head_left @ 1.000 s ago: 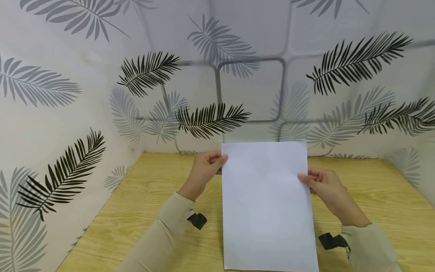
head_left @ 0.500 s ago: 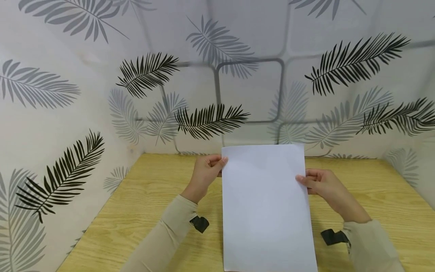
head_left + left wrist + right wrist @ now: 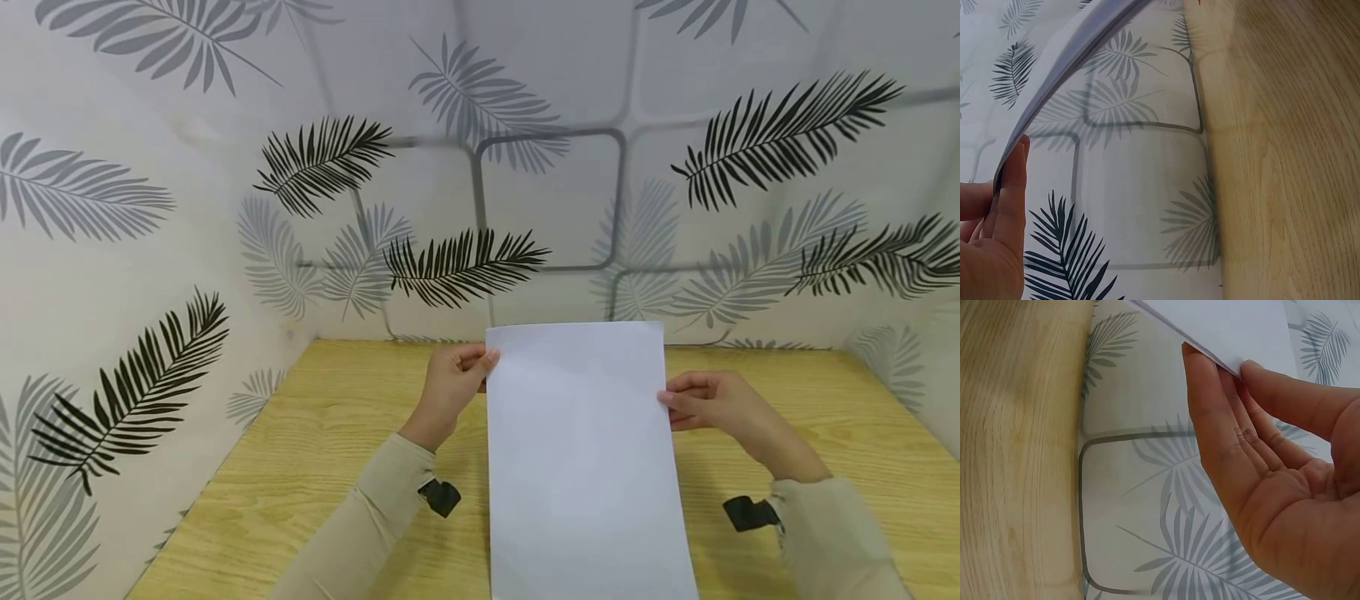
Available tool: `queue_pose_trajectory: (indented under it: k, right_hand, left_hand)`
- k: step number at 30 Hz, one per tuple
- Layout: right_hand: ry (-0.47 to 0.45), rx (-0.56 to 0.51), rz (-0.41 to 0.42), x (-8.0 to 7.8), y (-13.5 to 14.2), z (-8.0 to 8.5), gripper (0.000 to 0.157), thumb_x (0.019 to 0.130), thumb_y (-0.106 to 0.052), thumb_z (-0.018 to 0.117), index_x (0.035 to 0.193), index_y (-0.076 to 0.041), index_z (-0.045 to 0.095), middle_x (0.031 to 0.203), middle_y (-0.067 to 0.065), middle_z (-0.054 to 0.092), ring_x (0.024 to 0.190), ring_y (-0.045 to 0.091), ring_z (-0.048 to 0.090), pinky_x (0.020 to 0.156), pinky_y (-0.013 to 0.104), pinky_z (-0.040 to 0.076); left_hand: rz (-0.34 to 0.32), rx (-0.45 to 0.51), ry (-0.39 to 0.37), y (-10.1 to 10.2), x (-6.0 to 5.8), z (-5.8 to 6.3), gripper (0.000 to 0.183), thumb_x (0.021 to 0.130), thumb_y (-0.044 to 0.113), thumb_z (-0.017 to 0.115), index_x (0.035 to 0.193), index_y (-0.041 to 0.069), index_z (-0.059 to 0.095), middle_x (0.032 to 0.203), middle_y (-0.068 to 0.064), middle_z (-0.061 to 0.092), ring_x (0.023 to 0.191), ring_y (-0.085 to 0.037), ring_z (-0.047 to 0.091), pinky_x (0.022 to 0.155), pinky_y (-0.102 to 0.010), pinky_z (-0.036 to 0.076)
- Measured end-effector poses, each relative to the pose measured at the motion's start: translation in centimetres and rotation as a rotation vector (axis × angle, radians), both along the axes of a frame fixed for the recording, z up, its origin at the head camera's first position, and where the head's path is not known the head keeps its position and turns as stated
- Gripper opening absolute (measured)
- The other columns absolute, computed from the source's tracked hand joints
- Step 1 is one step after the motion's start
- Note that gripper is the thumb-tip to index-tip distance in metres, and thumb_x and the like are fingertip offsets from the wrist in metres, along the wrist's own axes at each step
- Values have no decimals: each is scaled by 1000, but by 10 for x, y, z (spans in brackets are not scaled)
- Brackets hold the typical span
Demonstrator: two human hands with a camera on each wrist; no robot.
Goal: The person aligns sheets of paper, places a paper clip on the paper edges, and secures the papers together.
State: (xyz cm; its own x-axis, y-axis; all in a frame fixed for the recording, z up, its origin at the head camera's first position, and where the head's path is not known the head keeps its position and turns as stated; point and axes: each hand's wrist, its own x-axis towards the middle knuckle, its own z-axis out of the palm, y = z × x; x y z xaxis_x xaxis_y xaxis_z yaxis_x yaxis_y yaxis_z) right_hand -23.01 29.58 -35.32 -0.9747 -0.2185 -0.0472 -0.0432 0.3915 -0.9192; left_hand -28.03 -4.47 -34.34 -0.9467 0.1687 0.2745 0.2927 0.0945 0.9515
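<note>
A thin stack of white paper [image 3: 577, 458] is held up, its top edge slightly bowed and its lower end past the bottom of the head view. My left hand [image 3: 452, 385] pinches its left edge near the top corner, thumb in front and fingers behind. Layered edges of the paper [image 3: 1054, 75] show in the left wrist view, curving up from the fingers. My right hand [image 3: 716, 408] holds the right edge a little lower down. In the right wrist view, the thumb tip [image 3: 1252, 370] lies at the very border of the paper, with the other fingers behind it.
Beneath lies a wood-grain table [image 3: 322, 417]. A pale wall covering [image 3: 555, 200] with grey and black leaf prints rises along its back and sides. Black straps [image 3: 440, 497] stick out at the cuffs of both light sleeves [image 3: 367, 508].
The paper's top edge has dropped slightly and its right side has shifted left. My right hand's thumb has slid outward to the paper's very edge. The left hand keeps its pinch.
</note>
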Motion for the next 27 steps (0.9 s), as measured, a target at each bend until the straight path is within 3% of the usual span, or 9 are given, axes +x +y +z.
queue_pose_trajectory:
  k: [6,10,14,19,27]
  right_hand:
    - [32,-28,39,0,12,2,44,97,-19,60,121,17,51,100,12,69,88,20,69,78,32,55]
    - [69,-51,29,0,25,2,42,99,-16,57,122,18,50,101,7,69,90,14,68,79,29,54]
    - [132,-28,-19,-3,39,0,40,99,-15,56,121,17,52,100,-2,69,90,9,68,80,25,54]
    - [176,120,-153,-5,53,-6,45,99,-26,55,123,12,55,97,-9,68,86,-3,64,75,16,50]
    - [219,323,-279,-10,72,-23,49,101,-29,51,125,13,55,111,26,65,78,-11,54,68,21,50]
  left_hand:
    - [18,-3,-13,0,-4,-5,17,94,8,63,90,-8,68,62,1,58,61,-10,56,65,-30,54]
    - [27,-13,-25,1,-4,-4,18,94,9,63,92,-8,69,62,2,58,61,-10,56,64,-28,54]
    - [34,-17,-44,1,-4,-3,19,94,10,63,97,-8,69,65,2,61,62,-9,57,64,-28,54]
    - [38,-18,-51,1,-6,-4,21,94,11,63,99,-8,69,68,2,63,64,-9,57,64,-28,54]
    - [39,-21,-36,0,-4,-6,18,94,10,63,94,-7,69,63,2,57,62,-10,55,64,-27,53]
